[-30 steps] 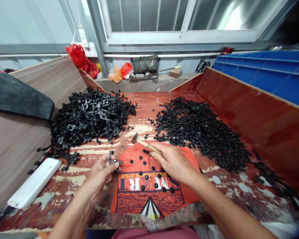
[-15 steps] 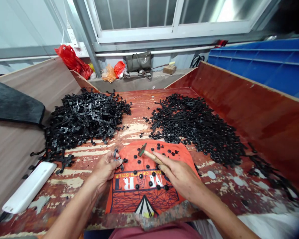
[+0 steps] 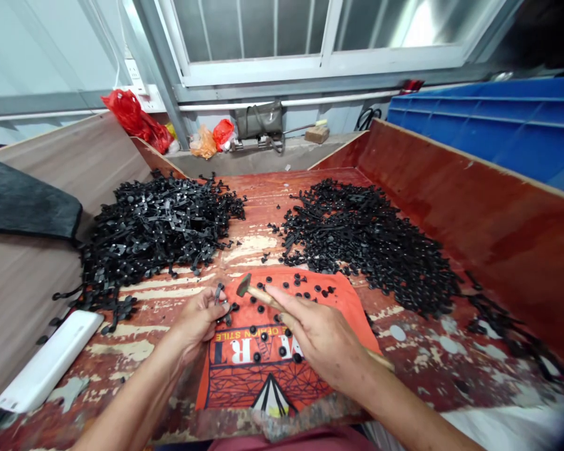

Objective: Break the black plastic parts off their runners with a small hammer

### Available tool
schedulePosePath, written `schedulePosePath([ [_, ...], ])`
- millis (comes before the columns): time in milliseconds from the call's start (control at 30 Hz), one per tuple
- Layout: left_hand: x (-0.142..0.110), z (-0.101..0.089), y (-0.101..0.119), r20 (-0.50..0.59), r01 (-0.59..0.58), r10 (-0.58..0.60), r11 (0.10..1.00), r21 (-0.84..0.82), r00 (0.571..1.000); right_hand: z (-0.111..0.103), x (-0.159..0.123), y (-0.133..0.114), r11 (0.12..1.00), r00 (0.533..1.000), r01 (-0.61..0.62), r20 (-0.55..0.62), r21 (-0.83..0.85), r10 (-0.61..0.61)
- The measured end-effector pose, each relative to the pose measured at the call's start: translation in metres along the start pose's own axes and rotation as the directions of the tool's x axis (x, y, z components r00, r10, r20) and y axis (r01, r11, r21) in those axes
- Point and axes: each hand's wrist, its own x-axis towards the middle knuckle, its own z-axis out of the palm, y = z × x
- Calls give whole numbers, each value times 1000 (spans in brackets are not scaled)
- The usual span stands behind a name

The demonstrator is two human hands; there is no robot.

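At the left hand (image 3: 192,322), thumb and fingers are pinched on a black strip (image 3: 219,292), which is partly covered by the thumb; its visible length runs roughly away from the body. Just right of this grip and slightly beyond it, the head of a hammer (image 3: 265,296) is held, apart from the strip; this gap is judged the key relation. The left hand is nearer to the strip. By the right hand (image 3: 326,335), the handle is clasped in a wrapped grip, back of the hand up; the long axis is slanted from the head, left of and beyond that grip, to the butt, right and nearer the body. Height of the head over the cloth is unclear. The left forearm (image 3: 136,382) and right forearm (image 3: 413,401) are angled inward. Between and below the grips, an orange cloth (image 3: 237,381) is spread on the counter (image 3: 258,188), scattered with black studs (image 3: 282,352). Beyond the grips, a left heap (image 3: 160,219) and a right heap (image 3: 361,238) of black parts are piled.
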Motion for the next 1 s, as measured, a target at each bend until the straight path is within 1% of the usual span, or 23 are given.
schedulePosePath([
  [100,-2,-4,-2,51,1,-2,1000,22,999,8,3,-5,998,995,59,-77,-16,-60],
  [133,-2,-5,-3,65,1,-3,1000,27,998,12,5,-5,997,995,66,-75,-51,-69],
  [167,-2,-7,-4,74,0,-2,1000,30,997,16,6,-5,992,996,64,-53,-106,-70],
  [267,-1,-9,-6,73,-7,5,1000,28,997,27,9,-3,957,997,52,62,-287,-35],
  [300,0,-10,-6,72,-12,10,1000,27,997,28,9,-3,951,997,55,74,-303,-34],
  [400,1,-10,-8,90,-25,23,999,24,996,28,11,-4,967,998,65,32,-248,-59],
  [433,1,-9,-8,89,-31,30,999,16,996,28,11,-5,964,998,54,36,-260,-46],
  [500,0,-7,-9,67,-43,43,999,-4,997,30,13,-6,940,996,29,91,-341,2],
  [533,-1,-5,-9,38,-50,51,999,-11,998,31,13,-6,923,992,24,122,-384,25],
  [600,-4,-4,-8,-24,-91,91,996,9,996,35,15,-5,906,989,26,142,-422,38],
  [633,-6,-4,-7,-54,-132,135,990,48,989,36,16,-4,908,990,34,141,-419,28],
  [700,-10,-7,-4,-88,-252,273,947,199,958,37,17,-2,912,992,44,129,-407,10],
  [733,-11,-9,-2,-67,-310,344,903,297,936,36,18,-2,917,992,52,129,-396,-1],
  [767,-12,-11,0,-23,-354,394,850,390,919,34,18,-2,921,992,57,130,-385,-7],
  [800,-12,-13,2,34,-382,415,799,465,909,32,18,-2,927,991,58,131,-371,-9],
  [867,-12,-16,7,143,-403,392,735,546,909,24,17,-4,944,993,51,118,-326,-13],
  [933,-10,-17,9,186,-389,348,727,565,919,16,15,-7,966,997,50,74,-252,-32],
  [1000,-8,-18,9,174,-350,305,767,537,936,11,13,-9,979,998,66,9,-194,-65],
])
